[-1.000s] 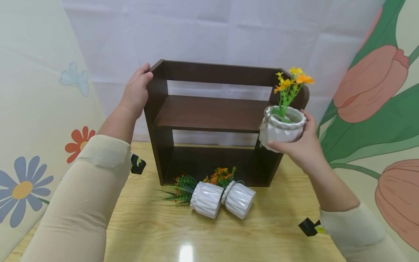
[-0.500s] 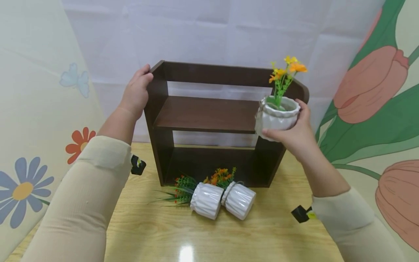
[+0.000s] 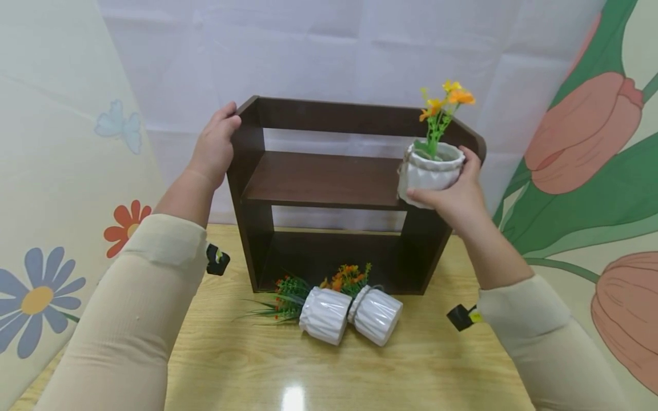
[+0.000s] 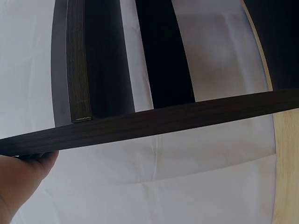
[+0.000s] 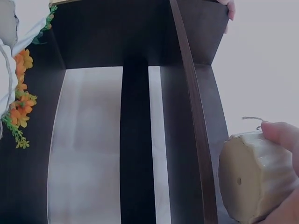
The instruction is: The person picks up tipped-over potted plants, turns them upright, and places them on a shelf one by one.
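A small brown wooden shelf point(image 3: 319, 177) with two levels stands against the backdrop. My left hand point(image 3: 213, 145) grips the upper edge of its left side panel; fingertips show over that panel in the right wrist view. My right hand point(image 3: 460, 188) holds a white ceramic flowerpot point(image 3: 432, 171), thumb in front and fingers at the right side. Orange and yellow flowers point(image 3: 444, 103) rise from it, and twine circles its neck. The pot is upright at the right end of the upper level, and its base with a small hole point(image 5: 239, 181) shows in the right wrist view.
Two more white flowerpots point(image 3: 325, 315) point(image 3: 376, 315) lie on their sides on the wooden table point(image 3: 247, 365), before the shelf. Their greenery point(image 3: 290, 297) and orange flowers point(image 3: 346, 278) point toward the lower level. White cloth point(image 3: 319, 45) hangs behind.
My right hand has carried the flowerpot left and away from me, over the upper level's right end. The left hand, shelf and lying pots have stayed in place.
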Action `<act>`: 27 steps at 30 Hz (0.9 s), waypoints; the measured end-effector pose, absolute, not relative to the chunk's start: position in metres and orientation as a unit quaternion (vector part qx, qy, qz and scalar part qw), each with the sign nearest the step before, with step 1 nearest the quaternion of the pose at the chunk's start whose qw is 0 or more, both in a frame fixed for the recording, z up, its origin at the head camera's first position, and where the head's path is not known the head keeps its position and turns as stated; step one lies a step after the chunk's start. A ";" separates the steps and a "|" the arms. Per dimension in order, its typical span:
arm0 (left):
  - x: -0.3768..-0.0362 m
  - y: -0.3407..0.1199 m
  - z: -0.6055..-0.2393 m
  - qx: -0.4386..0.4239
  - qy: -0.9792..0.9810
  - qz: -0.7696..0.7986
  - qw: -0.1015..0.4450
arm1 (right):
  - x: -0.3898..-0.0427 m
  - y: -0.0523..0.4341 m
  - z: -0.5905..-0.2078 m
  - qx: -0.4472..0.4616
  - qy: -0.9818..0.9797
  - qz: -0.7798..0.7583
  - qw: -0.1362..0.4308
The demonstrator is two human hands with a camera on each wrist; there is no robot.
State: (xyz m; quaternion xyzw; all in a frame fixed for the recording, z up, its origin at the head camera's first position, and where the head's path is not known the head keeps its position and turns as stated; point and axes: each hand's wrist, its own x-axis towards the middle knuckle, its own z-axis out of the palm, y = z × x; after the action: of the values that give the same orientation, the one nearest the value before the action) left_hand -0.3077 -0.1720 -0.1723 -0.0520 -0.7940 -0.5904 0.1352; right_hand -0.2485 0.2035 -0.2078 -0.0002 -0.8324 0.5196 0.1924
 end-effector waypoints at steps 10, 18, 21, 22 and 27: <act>-0.304 -0.171 -0.172 -0.052 -0.798 -0.584 0.136 | -0.265 0.200 -0.211 -0.024 -0.837 0.511 0.193; -0.304 -0.170 -0.172 -0.054 -0.801 -0.582 0.131 | -0.276 0.202 -0.214 -0.030 -0.838 0.510 0.190; -0.305 -0.170 -0.172 -0.054 -0.801 -0.582 0.133 | -0.280 0.202 -0.215 -0.033 -0.838 0.509 0.192; -0.305 -0.170 -0.171 -0.054 -0.800 -0.582 0.133 | -0.281 0.202 -0.215 -0.034 -0.838 0.510 0.192; -0.305 -0.171 -0.171 -0.052 -0.799 -0.585 0.133 | -0.289 0.201 -0.218 -0.035 -0.833 0.516 0.197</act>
State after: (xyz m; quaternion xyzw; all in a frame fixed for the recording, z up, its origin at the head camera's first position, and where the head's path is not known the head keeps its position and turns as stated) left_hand -0.3049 -0.1707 -0.1711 -0.0519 -0.7986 -0.5846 0.1333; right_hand -0.2890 0.2008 -0.2180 -0.0346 -0.8327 0.5163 0.1973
